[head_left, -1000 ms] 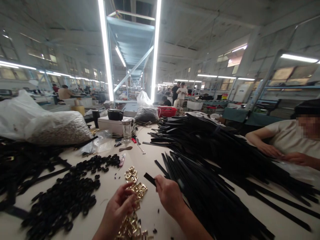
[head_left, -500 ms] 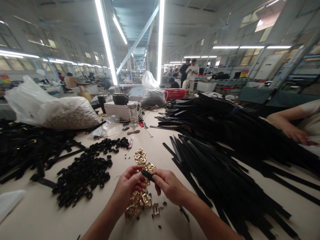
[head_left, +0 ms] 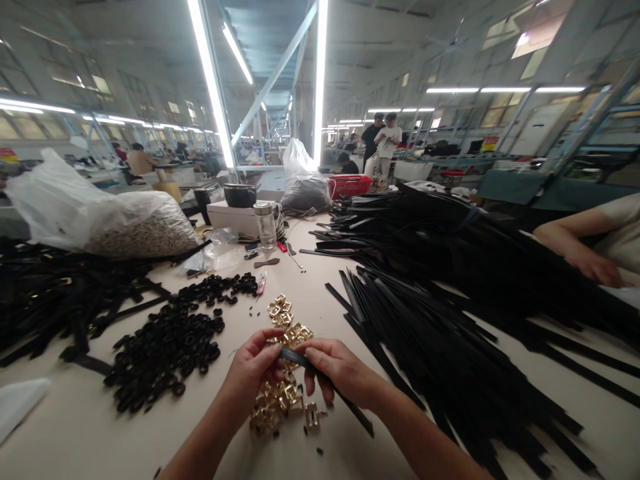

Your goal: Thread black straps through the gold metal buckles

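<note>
i log my left hand (head_left: 253, 373) and right hand (head_left: 337, 373) both pinching one thin black leather strap (head_left: 296, 358), its tip between them, its tail trailing under the right wrist. loose gold metal buckles (head_left: 280, 400) lie directly beneath the grip, and heaped long black straps (head_left: 440, 347) lie to its right.

Long fluorescent tube lights (head_left: 206, 73) run along the grey ceiling (head_left: 390, 37) of a factory hall; windows (head_left: 75, 83) line the left wall.
</note>
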Tool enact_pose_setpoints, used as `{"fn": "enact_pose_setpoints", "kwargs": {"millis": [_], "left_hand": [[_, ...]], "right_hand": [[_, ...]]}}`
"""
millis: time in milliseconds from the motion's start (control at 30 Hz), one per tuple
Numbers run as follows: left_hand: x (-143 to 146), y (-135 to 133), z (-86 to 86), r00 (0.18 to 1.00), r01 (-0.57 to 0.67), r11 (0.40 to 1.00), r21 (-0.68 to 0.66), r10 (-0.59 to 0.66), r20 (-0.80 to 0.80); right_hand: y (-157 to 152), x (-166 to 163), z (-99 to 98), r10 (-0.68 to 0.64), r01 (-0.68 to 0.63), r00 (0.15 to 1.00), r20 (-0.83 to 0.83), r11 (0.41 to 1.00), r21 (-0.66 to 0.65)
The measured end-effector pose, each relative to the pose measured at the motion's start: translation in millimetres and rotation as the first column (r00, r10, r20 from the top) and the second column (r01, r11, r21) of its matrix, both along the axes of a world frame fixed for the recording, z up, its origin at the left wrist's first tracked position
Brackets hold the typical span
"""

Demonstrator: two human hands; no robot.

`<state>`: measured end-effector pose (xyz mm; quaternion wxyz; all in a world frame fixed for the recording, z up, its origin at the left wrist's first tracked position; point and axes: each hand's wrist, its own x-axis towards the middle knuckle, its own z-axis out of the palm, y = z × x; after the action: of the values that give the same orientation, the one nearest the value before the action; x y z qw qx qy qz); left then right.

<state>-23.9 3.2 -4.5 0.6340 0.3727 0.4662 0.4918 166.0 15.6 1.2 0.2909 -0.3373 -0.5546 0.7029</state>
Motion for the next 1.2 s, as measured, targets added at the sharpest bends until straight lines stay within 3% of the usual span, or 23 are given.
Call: {"fn": "enact_pose_setpoints", "kwargs": {"millis": [200,367,467,600,800,900,1000,1100,1200], "left_hand": [[-5,2,3.6,0.999,-0.028,1.000,0.007,0.028,0.021],[0,1,-1.1,0.999,-0.018,1.000,-0.010,0.018,0.041],[4,0,-2.0,0.997,-0.022,1.000,-0.022,0.023,0.079],[6,2,-2.4,0.987,-0.042,0.996,-0.079,0.054,0.151],[5,1,-4.8,0.971,-0.023,0.996,-0.091,0.044,0.236],[2,-2,-4.7,0.992,0.025,1.000,0.005,-0.025,0.124],[1,-3,-0.8,0.985,0.113,0.965,0.236,-0.077,-0.156],[0,-4,7.0,0.916,0.162,0.876,0.454,0.037,-0.399],[0,-7,15.4,0.846,0.156,0.828,0.539,0.169,-0.505]], "right_hand": [[-2,2,4.7,0.093,-0.095,0.995,-0.047,0.994,-0.047],[-5,-7,5.9,-0.134,0.130,0.991,0.020,0.984,0.122],[-7,-11,6.3,-0.282,0.228,0.946,0.162,0.931,0.286],[-8,-13,6.2,-0.398,0.245,0.895,0.203,0.817,0.521],[-9,-11,3.6,-0.431,0.217,0.880,0.200,0.739,0.638],[-10,-10,3.5,-0.440,0.195,0.878,0.191,0.690,0.697],[-11,-9,5.1,-0.470,0.165,0.856,0.214,0.641,0.750],[-13,-9,7.2,-0.487,0.145,0.840,0.239,0.626,0.766],[-13,-9,8.7,-0.468,0.152,0.848,0.247,0.663,0.733]]}}
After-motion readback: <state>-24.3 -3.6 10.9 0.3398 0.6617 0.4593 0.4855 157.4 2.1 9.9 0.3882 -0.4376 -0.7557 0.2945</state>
